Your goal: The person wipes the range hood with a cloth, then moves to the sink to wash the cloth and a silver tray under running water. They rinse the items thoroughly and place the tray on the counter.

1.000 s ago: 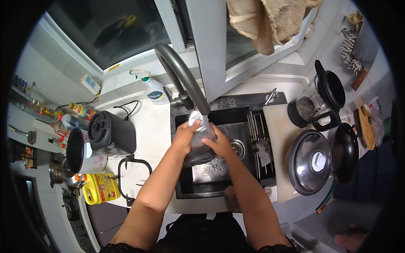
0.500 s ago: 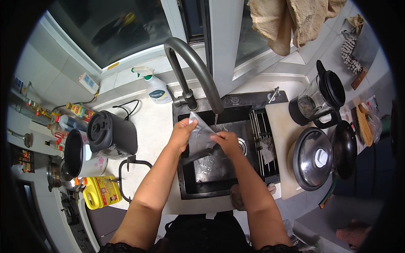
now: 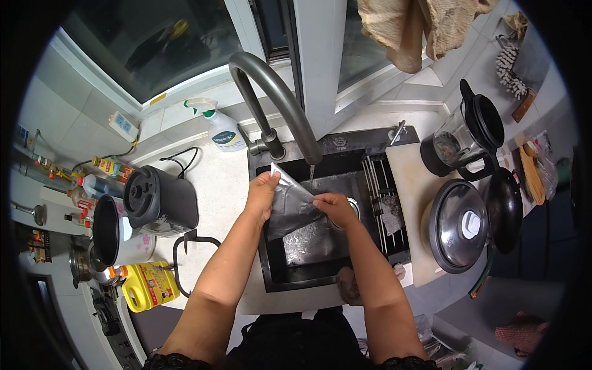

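Note:
A translucent plastic bag [image 3: 292,206] is stretched between my two hands over the sink. My left hand [image 3: 262,197] pinches its upper left edge. On the other side, my right hand [image 3: 335,208] grips the bag's right edge with closed fingers. Below them lies the dark sink [image 3: 265,262], with wet patches on its bottom. The grey gooseneck faucet [image 3: 280,98] arches over from behind, and a thin stream of water falls from its spout just beyond the bag. My right hand partly hides the round drain [image 3: 353,205].
A drying rack [image 3: 385,209] spans the sink's right side. Beyond it are a cutting board [image 3: 404,179], a lidded pot [image 3: 456,237], a blender jug [image 3: 456,148] and a black pan [image 3: 502,209]. Leftward stand a spray bottle [image 3: 225,132], a dark appliance [image 3: 163,197] and a yellow jug [image 3: 148,285].
The bag is spread wider and flatter between my hands. My right hand has shifted slightly right, and my left slightly left. The view has tilted a little.

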`<state>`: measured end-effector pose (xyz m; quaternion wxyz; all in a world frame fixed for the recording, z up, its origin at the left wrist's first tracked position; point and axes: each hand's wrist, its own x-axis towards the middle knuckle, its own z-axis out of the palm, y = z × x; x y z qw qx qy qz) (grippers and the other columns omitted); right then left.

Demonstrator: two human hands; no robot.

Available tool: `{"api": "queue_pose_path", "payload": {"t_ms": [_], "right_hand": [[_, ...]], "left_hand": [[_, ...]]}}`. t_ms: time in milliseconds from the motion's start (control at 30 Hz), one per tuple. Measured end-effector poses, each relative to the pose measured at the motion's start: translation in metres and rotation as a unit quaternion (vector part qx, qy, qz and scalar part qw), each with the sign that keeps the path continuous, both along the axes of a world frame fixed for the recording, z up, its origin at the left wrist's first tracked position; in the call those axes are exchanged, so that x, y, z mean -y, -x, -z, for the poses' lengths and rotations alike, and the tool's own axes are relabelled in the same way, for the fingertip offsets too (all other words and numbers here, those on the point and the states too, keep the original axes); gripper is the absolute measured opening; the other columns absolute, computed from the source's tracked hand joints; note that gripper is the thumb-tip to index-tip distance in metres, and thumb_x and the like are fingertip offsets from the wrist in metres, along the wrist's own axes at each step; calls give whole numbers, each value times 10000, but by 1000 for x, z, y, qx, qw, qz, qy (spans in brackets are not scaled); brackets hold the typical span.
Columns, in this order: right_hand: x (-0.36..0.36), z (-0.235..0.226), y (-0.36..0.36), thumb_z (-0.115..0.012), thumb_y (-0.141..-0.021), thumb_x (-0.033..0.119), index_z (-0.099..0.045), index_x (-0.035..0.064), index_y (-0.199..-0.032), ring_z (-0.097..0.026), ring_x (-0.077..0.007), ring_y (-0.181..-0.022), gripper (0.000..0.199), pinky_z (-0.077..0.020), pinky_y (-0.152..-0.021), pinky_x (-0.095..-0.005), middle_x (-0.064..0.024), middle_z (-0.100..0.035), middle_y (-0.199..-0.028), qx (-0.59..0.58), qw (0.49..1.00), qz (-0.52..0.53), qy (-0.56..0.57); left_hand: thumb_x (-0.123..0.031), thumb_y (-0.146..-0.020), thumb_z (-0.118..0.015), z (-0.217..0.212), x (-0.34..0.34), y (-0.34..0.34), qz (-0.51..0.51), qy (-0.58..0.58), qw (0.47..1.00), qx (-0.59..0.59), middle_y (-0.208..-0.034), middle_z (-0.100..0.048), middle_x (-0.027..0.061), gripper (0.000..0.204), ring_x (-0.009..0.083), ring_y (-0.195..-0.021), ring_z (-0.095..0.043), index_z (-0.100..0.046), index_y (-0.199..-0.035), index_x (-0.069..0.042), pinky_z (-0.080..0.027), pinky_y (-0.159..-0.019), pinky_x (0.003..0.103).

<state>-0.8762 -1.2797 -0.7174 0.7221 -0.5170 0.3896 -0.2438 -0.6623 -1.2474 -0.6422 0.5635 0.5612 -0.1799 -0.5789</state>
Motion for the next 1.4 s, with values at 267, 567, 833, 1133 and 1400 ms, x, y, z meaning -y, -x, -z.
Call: {"api": "queue_pose_path", "payload": {"t_ms": [267,567,833,1133,1400], "right_hand": [[-2,-4,-5,-596,-849,27,-641,-54,-1098,-608,-92,-843,266,-460,-799,-224,-51,-677,-953,39,999,9,-3],[0,3,-2,-597,-828,24,-652,-63,-1068,-594,-81,-804,261,-449,-755,-211,-38,-676,-913,60,997,34,-27],[0,4,7,-675,-798,67,-634,-46,-1108,-602,-112,-823,332,-459,-791,-233,-35,-672,-925,0,998,-1,58],[4,-15,-15,-741,-752,220,-642,20,-944,-581,-151,-684,295,-459,-633,-318,-82,-651,-787,-97,979,5,178],[-3,-43,-20,-716,-762,197,-643,-2,-987,-643,-195,-799,310,-490,-720,-358,-105,-685,-847,-10,974,53,219]], "left_hand": [[-176,-934,-564,6,-2,-5,-11,16,1000,16,-757,-639,21,167,99,-622,-565,-623,-845,-48,-475,-596,252],[-182,-933,-570,0,1,2,-14,15,999,30,-751,-632,12,169,89,-626,-551,-623,-844,-48,-458,-605,240],[-176,-935,-566,2,2,10,1,6,999,39,-760,-632,7,166,85,-627,-546,-625,-846,-49,-452,-600,241],[-65,-880,-618,-2,1,42,129,21,986,99,-776,-651,36,73,75,-657,-570,-635,-851,0,-459,-623,210],[-64,-821,-698,1,-1,41,113,33,987,112,-785,-650,42,99,81,-705,-590,-618,-839,-8,-470,-657,206]]}}
